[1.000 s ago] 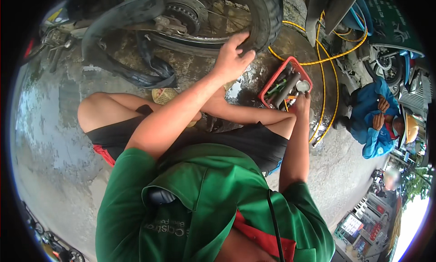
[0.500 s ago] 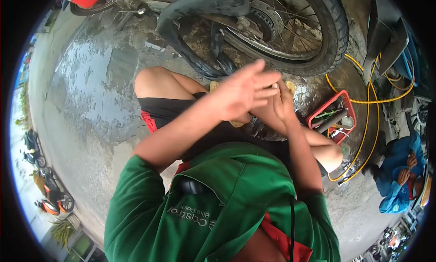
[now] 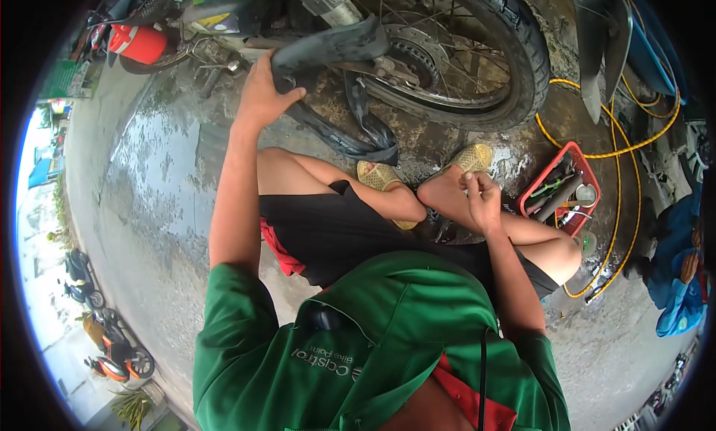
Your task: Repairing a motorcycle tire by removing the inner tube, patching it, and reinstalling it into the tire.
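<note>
My left hand (image 3: pixel 262 95) reaches to the left bend of a black inner tube (image 3: pixel 328 47). Its thumb sticks out apart from the fingers, and the fingertips meet the tube's edge; I cannot tell how firmly they touch. Looping down to the ground, the tube hangs in front of a motorcycle wheel (image 3: pixel 533 58) with spokes and a disc. Over my right shin, my right hand (image 3: pixel 483 198) is closed in a pinch. Whatever lies between those fingertips is too small to make out.
A red plastic basket (image 3: pixel 528 179) of tools stands to the right, beside a coiled yellow hose (image 3: pixel 617 185). My feet wear yellow sandals (image 3: pixel 477 158). A red container (image 3: pixel 142 44) is at the far left. Another person in blue (image 3: pixel 675 282) sits at the right edge.
My hands were together over my lap. The left has swung up and left to the inner tube, while the right has drawn back toward my right knee. The view has shifted a little.
</note>
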The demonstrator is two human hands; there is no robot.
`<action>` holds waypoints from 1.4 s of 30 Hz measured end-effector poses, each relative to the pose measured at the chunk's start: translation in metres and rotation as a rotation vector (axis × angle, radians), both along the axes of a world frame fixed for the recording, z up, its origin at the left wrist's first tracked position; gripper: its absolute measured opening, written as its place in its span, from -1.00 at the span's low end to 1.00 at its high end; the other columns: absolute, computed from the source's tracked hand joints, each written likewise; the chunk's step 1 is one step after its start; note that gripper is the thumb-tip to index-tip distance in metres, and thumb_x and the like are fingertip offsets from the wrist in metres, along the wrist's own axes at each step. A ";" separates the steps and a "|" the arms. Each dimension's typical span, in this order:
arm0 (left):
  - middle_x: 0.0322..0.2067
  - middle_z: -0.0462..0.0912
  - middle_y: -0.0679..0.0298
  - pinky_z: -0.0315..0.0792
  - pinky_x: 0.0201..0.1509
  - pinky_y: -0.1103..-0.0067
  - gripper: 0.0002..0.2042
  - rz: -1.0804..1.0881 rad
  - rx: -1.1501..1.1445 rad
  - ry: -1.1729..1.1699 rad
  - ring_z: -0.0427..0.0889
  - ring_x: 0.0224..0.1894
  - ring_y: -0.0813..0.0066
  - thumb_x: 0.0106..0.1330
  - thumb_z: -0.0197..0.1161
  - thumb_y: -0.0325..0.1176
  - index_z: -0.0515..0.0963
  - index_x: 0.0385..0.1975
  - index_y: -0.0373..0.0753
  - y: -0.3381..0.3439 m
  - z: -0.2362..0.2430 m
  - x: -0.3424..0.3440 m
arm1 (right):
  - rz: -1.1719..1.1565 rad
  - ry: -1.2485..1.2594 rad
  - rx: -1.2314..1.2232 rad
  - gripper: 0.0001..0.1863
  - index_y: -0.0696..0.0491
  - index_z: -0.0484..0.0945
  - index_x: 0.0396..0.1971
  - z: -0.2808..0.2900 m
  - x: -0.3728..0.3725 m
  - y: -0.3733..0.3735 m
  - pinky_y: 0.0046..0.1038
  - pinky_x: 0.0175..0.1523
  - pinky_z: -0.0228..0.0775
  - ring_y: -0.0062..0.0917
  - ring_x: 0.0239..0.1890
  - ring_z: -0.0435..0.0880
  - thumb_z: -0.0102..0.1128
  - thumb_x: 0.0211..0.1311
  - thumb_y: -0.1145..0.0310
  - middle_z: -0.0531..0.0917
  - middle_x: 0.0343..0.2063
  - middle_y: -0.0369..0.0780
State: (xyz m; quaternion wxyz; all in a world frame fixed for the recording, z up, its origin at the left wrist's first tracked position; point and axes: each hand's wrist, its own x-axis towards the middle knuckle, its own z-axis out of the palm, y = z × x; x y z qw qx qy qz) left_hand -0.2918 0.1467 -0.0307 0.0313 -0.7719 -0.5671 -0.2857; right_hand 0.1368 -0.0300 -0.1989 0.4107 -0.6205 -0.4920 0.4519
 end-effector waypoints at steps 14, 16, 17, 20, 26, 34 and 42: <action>-0.55 0.57 0.36 0.40 -0.36 0.55 -0.64 -0.591 -0.917 -0.552 0.49 -0.45 0.63 0.19 0.47 -0.11 0.60 -0.34 -0.33 -0.073 0.032 0.166 | 0.434 0.085 0.081 -0.40 0.24 0.39 0.17 0.061 -0.057 -0.010 -0.41 0.18 0.43 -0.45 0.09 0.56 0.41 0.22 0.30 0.60 -0.05 -0.17; -0.58 0.53 0.38 0.38 -0.39 0.58 -0.65 -0.455 -0.892 -0.690 0.47 -0.49 0.66 0.23 0.44 -0.11 0.57 -0.38 -0.33 -0.080 0.038 0.214 | 0.354 0.088 0.243 -0.24 0.26 0.26 0.26 0.069 -0.070 -0.020 -0.35 0.29 0.32 -0.37 0.19 0.47 0.46 0.15 0.29 0.51 0.08 -0.12; -0.56 0.54 0.37 0.39 -0.38 0.58 -0.66 -0.434 -0.876 -0.843 0.47 -0.48 0.66 0.25 0.43 -0.12 0.57 -0.38 -0.32 -0.079 0.041 0.235 | 0.315 0.092 0.319 -0.15 0.26 0.20 0.30 0.070 -0.075 -0.025 -0.32 0.34 0.27 -0.33 0.24 0.43 0.49 0.11 0.29 0.47 0.14 -0.09; -0.47 0.58 0.33 0.42 -0.30 0.60 -0.69 -0.308 -1.033 -1.509 0.51 -0.41 0.61 0.28 0.40 -0.15 0.59 -0.31 -0.31 -0.066 0.045 0.299 | 0.163 0.209 0.347 -0.17 0.29 0.13 0.32 0.063 -0.085 -0.038 -0.30 0.37 0.22 -0.30 0.25 0.42 0.42 0.19 0.32 0.45 0.16 -0.06; -0.29 0.68 0.19 0.50 -0.04 0.57 -0.71 -0.865 -0.867 -2.006 0.64 -0.19 0.46 0.34 0.34 -0.25 0.60 -0.14 -0.38 -0.052 0.039 0.335 | -0.072 0.323 0.183 -0.26 0.29 0.05 0.34 0.056 -0.062 -0.032 -0.29 0.37 0.21 -0.32 0.23 0.42 0.26 0.33 0.37 0.43 0.16 -0.04; -0.48 0.56 0.35 0.53 -0.27 0.55 -0.88 0.196 -0.951 -1.955 0.56 -0.47 0.50 0.33 0.29 -0.29 0.57 -0.34 -0.19 -0.063 -0.071 0.233 | -0.449 -0.031 0.574 -0.50 0.24 0.28 0.22 0.110 0.001 -0.011 -0.40 0.13 0.45 -0.42 -0.01 0.60 0.19 0.37 0.40 0.59 -0.01 -0.12; -0.20 0.55 0.14 0.52 -0.20 0.27 -0.60 0.936 -0.604 -1.336 0.56 -0.07 0.23 0.11 0.44 -0.21 0.46 -0.14 -0.23 -0.015 -0.224 0.194 | 0.289 -0.364 0.360 -0.73 0.23 0.58 -0.04 0.268 0.017 0.000 -0.43 0.06 0.50 -0.49 -0.11 0.66 0.27 0.27 0.57 0.70 -0.12 -0.16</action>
